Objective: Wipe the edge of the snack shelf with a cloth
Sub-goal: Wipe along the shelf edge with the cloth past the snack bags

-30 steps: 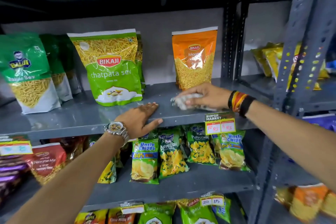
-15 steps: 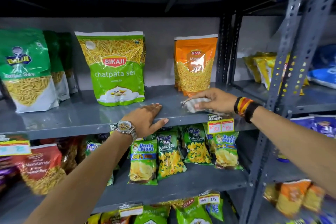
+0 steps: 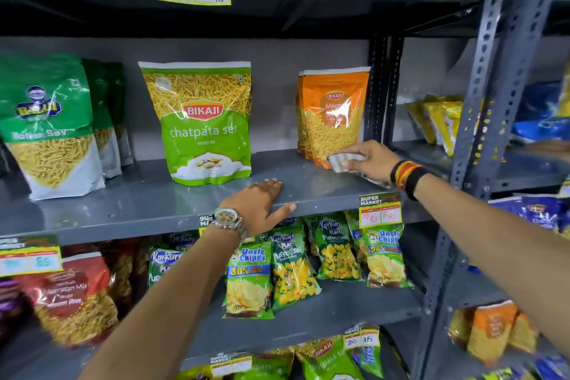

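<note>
A grey metal snack shelf runs across the middle of the view. My right hand holds a crumpled pale cloth pressed on the shelf top at its right end, just in front of an orange Bikaji pouch. My left hand lies flat, fingers spread, on the shelf's front edge near the middle, with a metal watch on the wrist. A large green Bikaji chatpata sev bag stands behind the left hand.
Green Balaji sev bags stand at the shelf's left. A price tag hangs from the front edge under my right wrist. Small chip packets fill the shelf below. A perforated upright post rises at the right.
My right hand has slid the cloth rightward along the shelf, up to the orange pouch. My left hand has stayed flat on the edge. The camera has tilted and shifted.
</note>
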A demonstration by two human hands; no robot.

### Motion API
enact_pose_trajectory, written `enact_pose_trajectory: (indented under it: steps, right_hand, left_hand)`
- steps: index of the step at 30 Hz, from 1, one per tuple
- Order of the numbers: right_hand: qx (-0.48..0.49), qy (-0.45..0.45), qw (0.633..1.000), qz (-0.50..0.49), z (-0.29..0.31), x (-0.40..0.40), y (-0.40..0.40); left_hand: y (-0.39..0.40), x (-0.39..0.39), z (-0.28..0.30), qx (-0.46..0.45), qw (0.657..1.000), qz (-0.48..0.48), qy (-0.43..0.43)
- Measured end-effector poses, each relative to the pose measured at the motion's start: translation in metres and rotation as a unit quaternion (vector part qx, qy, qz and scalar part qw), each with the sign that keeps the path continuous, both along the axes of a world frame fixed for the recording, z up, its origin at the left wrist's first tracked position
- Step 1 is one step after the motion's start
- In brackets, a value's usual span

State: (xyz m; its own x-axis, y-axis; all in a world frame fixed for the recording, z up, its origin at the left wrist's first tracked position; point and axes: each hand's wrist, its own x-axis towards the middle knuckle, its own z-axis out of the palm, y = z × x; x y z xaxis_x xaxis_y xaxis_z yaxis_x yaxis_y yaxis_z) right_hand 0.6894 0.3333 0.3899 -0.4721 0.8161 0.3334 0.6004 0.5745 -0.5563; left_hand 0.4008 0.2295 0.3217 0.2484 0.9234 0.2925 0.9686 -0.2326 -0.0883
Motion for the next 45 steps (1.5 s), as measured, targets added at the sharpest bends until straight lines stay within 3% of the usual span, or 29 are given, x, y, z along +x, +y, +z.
enact_pose_trajectory:
  steps: [5,8,11,17,20,24,29,33,36,40,43,45]
  right_hand:
    - [0.000,-0.045,0.998,-0.033,-0.021,0.016,0.029]
    - [0.021,-0.047,0.998,0.037,-0.033,0.026,0.005]
    - [-0.035,-0.081,0.984,0.152,-0.024,0.035,-0.017]
    - [-0.028,0.022,0.992,0.119,-0.010,0.026,0.007]
    - [-0.003,-0.034,0.991,0.126,-0.023,0.008,0.003]
    - [-0.042,-0.098,0.964,0.242,-0.001,0.027,-0.017]
    - [0.006,-0.003,0.993,0.118,0.020,0.078,0.040]
    - [-0.004,-0.030,1.000,0.003,0.006,0.092,0.097]
    - [-0.027,-0.043,0.999,-0.012,-0.014,0.089,0.108]
    - [-0.001,-0.056,0.995,0.080,-0.024,0.087,0.067]
    - [-0.069,-0.103,0.976,0.181,-0.006,0.109,0.015]
    - [-0.072,-0.095,0.974,0.195,0.007,0.121,0.008]
  left_hand:
    - [0.003,-0.002,0.000,-0.006,1.000,0.005,0.007]
    - [0.002,0.000,-0.001,-0.007,1.000,0.008,0.012]
    - [0.000,0.002,0.001,-0.008,1.000,0.016,0.000]
    - [-0.005,0.009,0.004,-0.007,0.999,0.034,0.001]
    - [-0.006,0.008,0.005,-0.013,0.999,0.039,-0.007]
    - [-0.007,0.009,0.006,-0.015,0.999,0.034,-0.019]
    - [0.001,0.040,0.011,0.001,1.000,0.028,-0.003]
    - [0.022,0.087,0.020,0.010,1.000,0.002,-0.006]
    - [0.043,0.110,0.020,0.001,1.000,0.001,-0.005]
    - [0.055,0.123,0.009,-0.009,1.000,-0.008,-0.003]
    - [0.056,0.124,0.006,-0.004,1.000,-0.006,0.009]
    - [0.057,0.124,0.006,0.000,1.000,-0.008,0.010]
